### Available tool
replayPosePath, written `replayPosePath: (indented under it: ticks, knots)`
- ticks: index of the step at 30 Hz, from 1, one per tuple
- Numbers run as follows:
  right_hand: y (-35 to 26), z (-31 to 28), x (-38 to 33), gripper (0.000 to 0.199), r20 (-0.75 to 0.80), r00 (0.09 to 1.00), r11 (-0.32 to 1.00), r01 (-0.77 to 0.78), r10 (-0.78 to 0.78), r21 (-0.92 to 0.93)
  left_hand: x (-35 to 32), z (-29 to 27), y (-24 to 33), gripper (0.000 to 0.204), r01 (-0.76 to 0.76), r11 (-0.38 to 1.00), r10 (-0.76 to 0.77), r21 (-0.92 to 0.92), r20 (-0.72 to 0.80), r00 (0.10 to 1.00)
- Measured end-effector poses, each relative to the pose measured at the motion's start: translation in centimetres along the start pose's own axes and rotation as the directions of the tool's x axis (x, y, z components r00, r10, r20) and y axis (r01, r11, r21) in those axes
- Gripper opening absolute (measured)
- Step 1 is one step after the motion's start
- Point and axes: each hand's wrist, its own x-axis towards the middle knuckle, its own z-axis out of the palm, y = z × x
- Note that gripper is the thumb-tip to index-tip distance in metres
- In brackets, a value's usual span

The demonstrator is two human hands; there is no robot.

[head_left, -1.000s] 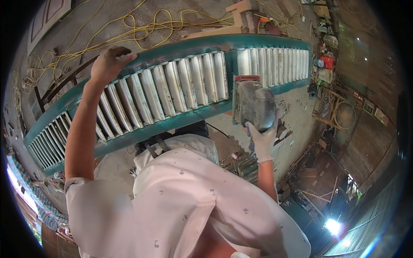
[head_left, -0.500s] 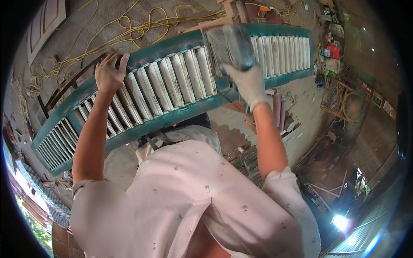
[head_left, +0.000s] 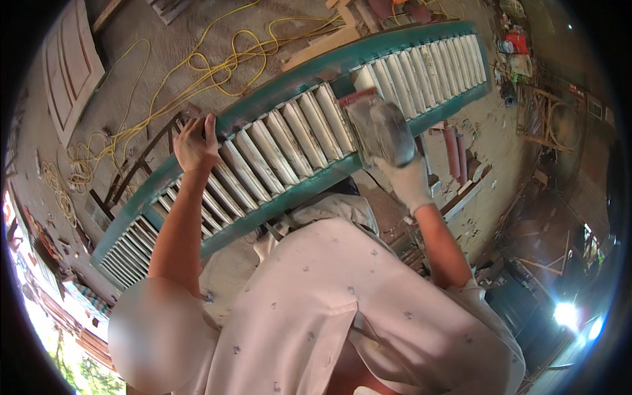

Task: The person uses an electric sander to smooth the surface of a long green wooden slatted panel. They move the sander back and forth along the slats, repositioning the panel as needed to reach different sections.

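A long louvered wooden shutter (head_left: 280,69) with a green frame and pale slats lies slantwise across the view. My bare left hand (head_left: 196,143) grips its far rail left of the middle, with the fingers bent over the edge. My right hand (head_left: 405,181), in a pale glove, is closed round a dark grey power sander (head_left: 388,131). The sander's red-edged base rests over the green crosspiece between two banks of slats. A thin dark cord runs near the shutter's near rail. The base's underside is hidden.
Looped yellow cords (head_left: 247,56) lie on the dusty floor beyond the shutter. A carved panel (head_left: 74,72) is at the far left, and wood offcuts (head_left: 316,49) touch the far side. Reddish timber pieces (head_left: 454,155) lie to the right. A bright lamp (head_left: 566,316) shines at lower right.
My right hand has brought the sander nearer to me, from the far rail down across the crosspiece. The whole view has shifted and tilted; my left hand keeps its hold on the rail.
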Motion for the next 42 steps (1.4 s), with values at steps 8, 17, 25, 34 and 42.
replayPosePath:
  ticks: [8,17,25,34,42]
  knots:
    - [-12.0,0.3,10.9,0.059,0.144,0.983,0.987,0.127,-0.113,-0.097,0.5,-0.4,-0.3,0.042,0.047,0.998,-0.046,-0.048,0.024,0.999]
    - [-3.6,-1.6,1.9,0.079,0.032,0.998,0.996,0.057,-0.055,-0.069,0.6,0.3,-0.3,0.04,-0.014,0.996,0.011,-0.087,-0.035,0.999]
    - [-3.4,0.2,0.6,0.089,-0.255,0.957,0.99,0.124,-0.138,-0.067,0.9,-0.9,1.5,0.036,0.03,0.995,-0.021,-0.1,0.086,0.996]
    - [-3.2,-0.4,2.7,0.082,-0.186,0.968,0.986,0.163,-0.166,-0.03,2.7,-0.8,2.6,0.033,-0.148,0.986,0.153,-0.078,0.049,0.987]
    - [1.2,-0.1,-1.2,0.081,0.028,0.992,0.977,0.129,-0.126,-0.167,4.1,-0.9,34.6,0.036,-0.316,0.663,0.609,-0.678,0.244,0.755]
